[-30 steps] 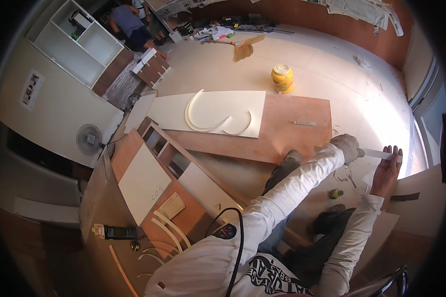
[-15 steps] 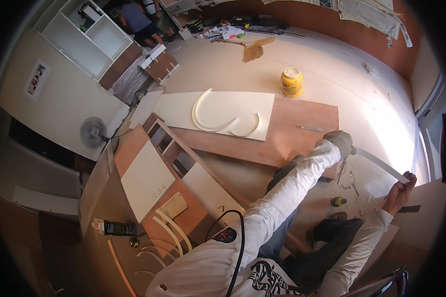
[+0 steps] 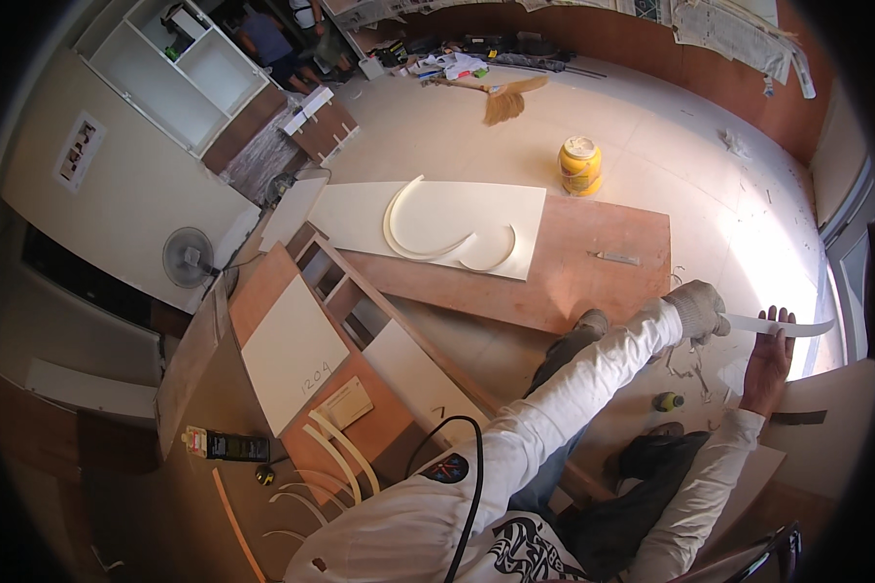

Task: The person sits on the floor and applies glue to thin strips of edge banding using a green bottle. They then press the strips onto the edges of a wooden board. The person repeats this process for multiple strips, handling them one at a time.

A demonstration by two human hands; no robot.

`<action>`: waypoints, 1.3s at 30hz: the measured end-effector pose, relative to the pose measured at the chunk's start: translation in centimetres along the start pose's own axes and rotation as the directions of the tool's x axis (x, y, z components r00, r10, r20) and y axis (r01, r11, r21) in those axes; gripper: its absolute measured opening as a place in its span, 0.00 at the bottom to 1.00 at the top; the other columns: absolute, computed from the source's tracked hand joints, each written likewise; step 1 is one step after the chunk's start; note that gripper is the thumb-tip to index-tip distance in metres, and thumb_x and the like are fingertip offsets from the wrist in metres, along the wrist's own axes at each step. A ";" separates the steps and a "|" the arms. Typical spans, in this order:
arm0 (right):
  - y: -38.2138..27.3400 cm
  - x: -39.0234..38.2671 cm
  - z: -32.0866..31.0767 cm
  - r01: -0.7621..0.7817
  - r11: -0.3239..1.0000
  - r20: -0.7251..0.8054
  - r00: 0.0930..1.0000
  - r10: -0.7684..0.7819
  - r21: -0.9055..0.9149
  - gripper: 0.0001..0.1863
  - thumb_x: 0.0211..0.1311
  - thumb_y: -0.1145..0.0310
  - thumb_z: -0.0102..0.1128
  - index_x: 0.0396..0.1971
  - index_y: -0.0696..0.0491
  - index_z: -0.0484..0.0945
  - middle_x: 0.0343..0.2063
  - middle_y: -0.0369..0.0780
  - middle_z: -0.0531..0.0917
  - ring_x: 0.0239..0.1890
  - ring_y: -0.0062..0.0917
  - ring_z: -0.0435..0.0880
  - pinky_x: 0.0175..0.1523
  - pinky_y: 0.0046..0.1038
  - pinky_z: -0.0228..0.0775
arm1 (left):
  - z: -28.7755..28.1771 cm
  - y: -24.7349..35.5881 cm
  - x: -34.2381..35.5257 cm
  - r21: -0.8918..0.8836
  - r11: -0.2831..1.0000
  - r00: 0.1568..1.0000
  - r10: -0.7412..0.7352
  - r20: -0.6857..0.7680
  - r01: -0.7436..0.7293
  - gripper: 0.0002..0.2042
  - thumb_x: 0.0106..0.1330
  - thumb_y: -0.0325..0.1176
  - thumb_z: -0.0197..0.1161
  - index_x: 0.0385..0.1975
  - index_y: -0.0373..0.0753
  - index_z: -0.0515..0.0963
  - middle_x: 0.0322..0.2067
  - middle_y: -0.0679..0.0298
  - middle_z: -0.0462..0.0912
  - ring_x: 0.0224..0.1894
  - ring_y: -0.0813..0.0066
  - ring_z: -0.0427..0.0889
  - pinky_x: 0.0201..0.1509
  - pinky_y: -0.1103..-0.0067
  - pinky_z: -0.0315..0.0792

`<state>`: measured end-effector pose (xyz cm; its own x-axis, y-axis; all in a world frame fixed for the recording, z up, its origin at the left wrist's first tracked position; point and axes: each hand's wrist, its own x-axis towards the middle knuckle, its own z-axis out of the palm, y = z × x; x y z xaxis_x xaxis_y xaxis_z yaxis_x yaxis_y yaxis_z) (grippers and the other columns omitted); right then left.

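"One white strip point(image 3: 813, 330), right of frame!"
"And the grip?"
"Left hand point(image 3: 699, 310) clasps its left end; right hand point(image 3: 770, 363) meets it, fingers extended, but pinching? Can't tell!"

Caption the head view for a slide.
A gloved left hand holds a curved white strip that runs across the bare right hand near a wooden panel.

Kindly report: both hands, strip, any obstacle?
Gloved left hand grips pale strip; right hand open, touching it. Far end curves free. Bottle on floor, apart from strip.
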<state>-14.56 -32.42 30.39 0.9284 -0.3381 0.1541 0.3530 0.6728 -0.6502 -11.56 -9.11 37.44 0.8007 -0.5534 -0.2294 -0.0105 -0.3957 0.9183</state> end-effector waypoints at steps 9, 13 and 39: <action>2.7 -3.2 6.1 -0.079 0.970 0.118 0.987 0.108 -0.229 0.36 0.60 0.73 0.58 0.67 0.60 0.52 0.56 0.53 0.71 0.55 0.36 0.75 0.59 0.36 0.69 | 2.0 0.3 1.0 -0.184 0.972 0.987 0.156 0.042 -0.145 0.09 0.60 0.35 0.61 0.30 0.35 0.81 0.17 0.59 0.81 0.17 0.72 0.81 0.26 0.76 0.75; 3.1 -3.1 5.4 -0.081 0.976 0.119 0.987 0.107 -0.201 0.36 0.61 0.73 0.58 0.67 0.59 0.52 0.56 0.53 0.70 0.55 0.36 0.75 0.59 0.35 0.70 | 1.7 1.6 -0.3 -0.067 0.987 0.986 0.152 0.065 -0.147 0.09 0.58 0.33 0.61 0.30 0.33 0.80 0.20 0.57 0.82 0.23 0.70 0.84 0.31 0.75 0.77; 0.5 -1.0 4.1 0.079 0.946 -0.236 0.959 -0.158 -0.313 0.27 0.58 0.76 0.58 0.55 0.73 0.62 0.50 0.55 0.76 0.46 0.39 0.82 0.50 0.33 0.78 | 0.8 0.8 -2.4 -0.277 0.954 0.967 0.167 0.190 -0.111 0.14 0.61 0.39 0.65 0.29 0.32 0.82 0.13 0.62 0.76 0.13 0.77 0.73 0.22 0.82 0.66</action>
<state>-14.86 -29.02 32.98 0.8070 -0.5858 0.0748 0.3708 0.4040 -0.8362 -13.98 -8.65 38.52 0.6587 -0.7411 -0.1296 0.0675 -0.1134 0.9913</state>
